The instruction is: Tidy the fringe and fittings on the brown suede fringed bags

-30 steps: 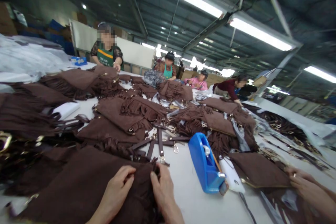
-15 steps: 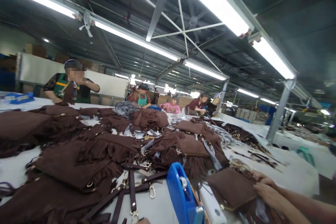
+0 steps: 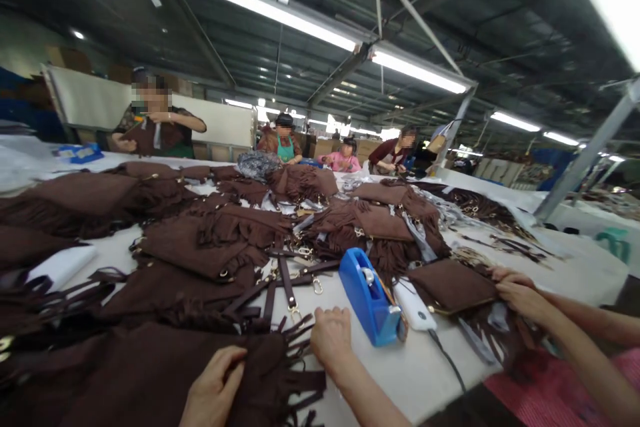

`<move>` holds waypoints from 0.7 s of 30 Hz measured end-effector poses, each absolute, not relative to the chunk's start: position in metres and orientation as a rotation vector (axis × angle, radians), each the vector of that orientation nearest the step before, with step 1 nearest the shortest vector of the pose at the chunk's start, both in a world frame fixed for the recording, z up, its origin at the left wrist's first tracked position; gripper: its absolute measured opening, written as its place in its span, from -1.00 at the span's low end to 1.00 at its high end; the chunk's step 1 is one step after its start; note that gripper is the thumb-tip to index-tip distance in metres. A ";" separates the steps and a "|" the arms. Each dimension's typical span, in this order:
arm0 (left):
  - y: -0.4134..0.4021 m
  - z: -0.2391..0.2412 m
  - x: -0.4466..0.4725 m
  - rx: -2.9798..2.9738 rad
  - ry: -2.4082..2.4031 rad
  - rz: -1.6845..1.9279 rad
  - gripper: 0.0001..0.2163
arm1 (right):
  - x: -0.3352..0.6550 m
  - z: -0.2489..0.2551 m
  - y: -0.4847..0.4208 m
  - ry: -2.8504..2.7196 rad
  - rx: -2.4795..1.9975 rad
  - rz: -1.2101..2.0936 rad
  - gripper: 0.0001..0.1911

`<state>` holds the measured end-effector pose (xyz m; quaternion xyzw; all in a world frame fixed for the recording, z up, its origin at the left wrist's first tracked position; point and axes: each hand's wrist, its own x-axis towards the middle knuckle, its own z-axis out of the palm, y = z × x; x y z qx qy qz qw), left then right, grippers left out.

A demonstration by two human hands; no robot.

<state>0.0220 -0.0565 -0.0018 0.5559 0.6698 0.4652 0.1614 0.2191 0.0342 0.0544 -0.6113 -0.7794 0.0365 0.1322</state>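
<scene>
A dark brown fringed bag (image 3: 150, 367) lies flat at the near edge of the table. On its right part rests my left hand (image 3: 217, 380), fingers curled and thumb close to them, closed on the bag's fabric. My right hand (image 3: 333, 340) is a loose fist just right of the bag's fringe strips (image 3: 300, 340). Some strips reach its fingers, but what it holds, if anything, is hidden. Beyond the hands lie dark straps with gold clasps (image 3: 286, 283). A blue tape dispenser (image 3: 367, 297) stands right of my right hand.
Several brown fringed bags (image 3: 200, 240) are piled across the table. A white device with a cable (image 3: 415, 303) lies beside the dispenser. At right, a co-worker's hands (image 3: 517, 287) hold another brown bag (image 3: 453, 283). Several people work across the table, under strip lights.
The view has tilted down and swung left. Both my hands and the near bag are now visible. The co-worker at right still holds a bag; the far-left person has lowered an arm slightly.
</scene>
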 end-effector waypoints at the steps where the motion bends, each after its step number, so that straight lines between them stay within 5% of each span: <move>1: -0.057 0.002 0.024 1.563 1.926 1.324 -0.80 | 0.229 0.054 0.038 -2.245 -1.807 0.114 -0.69; 8: -0.055 0.008 0.031 1.534 1.913 1.361 -0.79 | 0.291 0.057 0.057 -2.135 -1.838 0.380 -0.71; 21: -0.058 0.015 0.033 1.531 1.918 1.335 -0.80 | 0.208 0.034 0.024 -2.268 -1.580 0.540 -0.78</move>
